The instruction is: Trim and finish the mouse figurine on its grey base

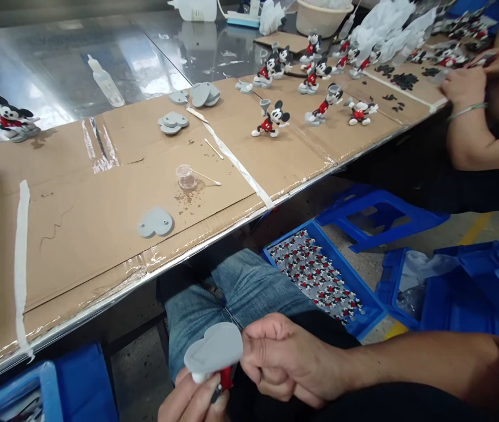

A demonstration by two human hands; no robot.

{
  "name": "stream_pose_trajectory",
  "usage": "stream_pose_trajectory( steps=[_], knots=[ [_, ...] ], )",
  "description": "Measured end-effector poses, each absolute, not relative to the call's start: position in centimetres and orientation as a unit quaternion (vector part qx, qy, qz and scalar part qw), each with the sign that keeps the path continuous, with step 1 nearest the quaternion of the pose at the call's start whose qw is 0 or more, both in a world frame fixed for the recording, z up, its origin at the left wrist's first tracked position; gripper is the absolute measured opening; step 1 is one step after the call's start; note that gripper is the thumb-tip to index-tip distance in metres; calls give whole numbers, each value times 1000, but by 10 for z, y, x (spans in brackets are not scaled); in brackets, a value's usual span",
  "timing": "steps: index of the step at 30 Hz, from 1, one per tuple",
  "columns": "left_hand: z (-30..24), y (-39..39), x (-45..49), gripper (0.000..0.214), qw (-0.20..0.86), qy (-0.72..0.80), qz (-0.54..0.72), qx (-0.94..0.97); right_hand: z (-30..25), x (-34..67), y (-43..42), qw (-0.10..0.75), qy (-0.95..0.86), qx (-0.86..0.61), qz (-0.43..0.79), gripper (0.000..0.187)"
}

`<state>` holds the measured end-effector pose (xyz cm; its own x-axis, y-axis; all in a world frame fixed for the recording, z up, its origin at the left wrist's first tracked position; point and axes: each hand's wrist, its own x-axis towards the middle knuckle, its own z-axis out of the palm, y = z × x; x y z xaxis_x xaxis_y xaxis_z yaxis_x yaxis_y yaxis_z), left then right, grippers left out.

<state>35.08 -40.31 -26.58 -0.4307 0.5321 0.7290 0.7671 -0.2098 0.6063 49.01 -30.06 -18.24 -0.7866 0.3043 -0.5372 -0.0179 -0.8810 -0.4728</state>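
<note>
My left hand [196, 398] is closed around a mouse figurine [226, 378], upside down above my lap; its red part shows and its head is hidden by my fingers. On its feet sits a grey heart-shaped base [214, 349], flat underside turned up. My right hand [282, 357] pinches at the right edge of this base, the other fingers curled in. On the cardboard in front lie another grey heart-shaped base [156, 222] with small pegs, a small clear cup [186, 177] and two cotton swabs [214, 149].
Standing figurines [270, 119] crowd the cardboard's right side; one figurine [12, 119] stands far left. Stacked bases [173, 122] and a squeeze bottle [105, 81] lie farther back. A blue crate [370, 310] of figurines is right of my legs. A co-worker's hands [467, 82] work at right.
</note>
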Motion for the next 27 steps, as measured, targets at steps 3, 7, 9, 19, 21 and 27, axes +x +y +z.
stream_pose_trajectory(
  steps=[3,7,9,19,21,27],
  knots=[
    [-263,-403,357,11,92,-644,-573,-499,-181,489,-300,96,-224,-275,930,43],
    [-249,-398,373,10,12,-685,-597,-416,-177,490,-298,56,-279,-249,926,42],
    [-243,-394,381,9,-67,-689,-639,-336,-172,492,-295,49,-360,-293,884,36],
    [-239,-390,386,49,-349,-648,-661,145,-170,499,-279,207,-522,-386,732,42],
    [-233,-388,385,56,-393,-633,-640,189,-173,497,-278,212,-547,-393,708,34],
    [-221,-386,382,53,-435,-614,-634,181,-177,490,-280,179,-525,-416,721,25]
  ],
)
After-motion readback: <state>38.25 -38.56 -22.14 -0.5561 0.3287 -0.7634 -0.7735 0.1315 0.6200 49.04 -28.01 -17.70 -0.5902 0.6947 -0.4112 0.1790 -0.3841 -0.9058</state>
